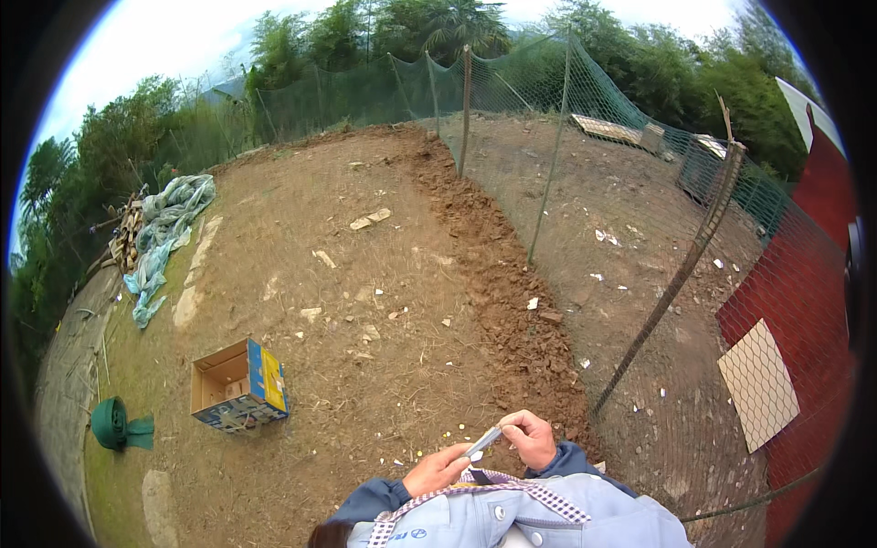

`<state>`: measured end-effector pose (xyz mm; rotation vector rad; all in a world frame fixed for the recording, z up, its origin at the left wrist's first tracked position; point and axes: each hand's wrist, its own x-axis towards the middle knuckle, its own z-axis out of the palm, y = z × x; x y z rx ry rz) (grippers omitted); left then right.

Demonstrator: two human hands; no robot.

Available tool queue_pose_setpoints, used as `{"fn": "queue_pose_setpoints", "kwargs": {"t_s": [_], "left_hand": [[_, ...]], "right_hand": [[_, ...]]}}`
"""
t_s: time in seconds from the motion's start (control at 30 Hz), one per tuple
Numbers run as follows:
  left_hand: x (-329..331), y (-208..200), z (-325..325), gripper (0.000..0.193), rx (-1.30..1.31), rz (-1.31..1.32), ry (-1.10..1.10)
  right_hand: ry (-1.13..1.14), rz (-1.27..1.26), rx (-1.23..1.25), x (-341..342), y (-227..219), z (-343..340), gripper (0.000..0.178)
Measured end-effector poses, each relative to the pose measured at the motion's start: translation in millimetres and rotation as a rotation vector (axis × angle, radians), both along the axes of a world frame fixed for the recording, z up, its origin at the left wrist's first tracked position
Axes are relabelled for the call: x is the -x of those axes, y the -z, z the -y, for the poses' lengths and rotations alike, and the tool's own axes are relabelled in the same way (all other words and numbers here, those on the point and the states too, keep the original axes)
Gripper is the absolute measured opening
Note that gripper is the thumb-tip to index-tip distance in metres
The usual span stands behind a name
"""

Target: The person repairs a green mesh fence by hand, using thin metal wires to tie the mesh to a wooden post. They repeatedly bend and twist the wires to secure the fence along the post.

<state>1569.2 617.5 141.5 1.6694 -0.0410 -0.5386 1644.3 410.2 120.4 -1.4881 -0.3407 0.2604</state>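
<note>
A slim, flat, light-grey object (484, 442) is held slantwise in front of my chest; its exact kind does not show. My left hand (437, 469) is closed around its lower end, fingers pointing to the right. At its upper end my right hand (532, 440) is curled, thumb and forefinger pinched at the tip. Both hands are close together above the bare soil. Just below them are my pale blue apron (548, 507) with its checked trim and my dark blue sleeves (373, 500).
An open cardboard box (267, 379) stands on the soil at left, near a rolled green net (110, 424). A strip of dug earth (498, 274) runs beside a green net fence (585, 183) on wooden posts. Bluish sheeting (178, 205) and firewood lie far left. A pale board (758, 384) leans at right.
</note>
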Motion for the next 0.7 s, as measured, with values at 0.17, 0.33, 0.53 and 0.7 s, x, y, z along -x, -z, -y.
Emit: {"fn": "queue_pose_setpoints", "kwargs": {"t_s": [0.17, 0.33, 0.53, 0.7], "left_hand": [[-71.8, 8.8, -4.3, 0.040, 0.064, -0.024, 0.150], [-168.5, 19.7, -13.4, 0.037, 0.029, 0.034, 0.394], [-276.9, 17.4, -57.3, 0.039, 0.090, 0.150, 0.625], [-322.0, 7.5, -96.6, 0.039, 0.062, 0.161, 0.628]], "right_hand": [[0.193, -0.272, -0.275, -48.5, 6.6, 3.6, 0.016], [0.295, -0.134, -0.071, -99.2, -3.5, 14.8, 0.014], [0.473, -0.034, 0.062, -159.9, -12.5, -38.2, 0.011], [0.532, 0.165, 0.334, -202.3, -15.0, -76.8, 0.017]]}}
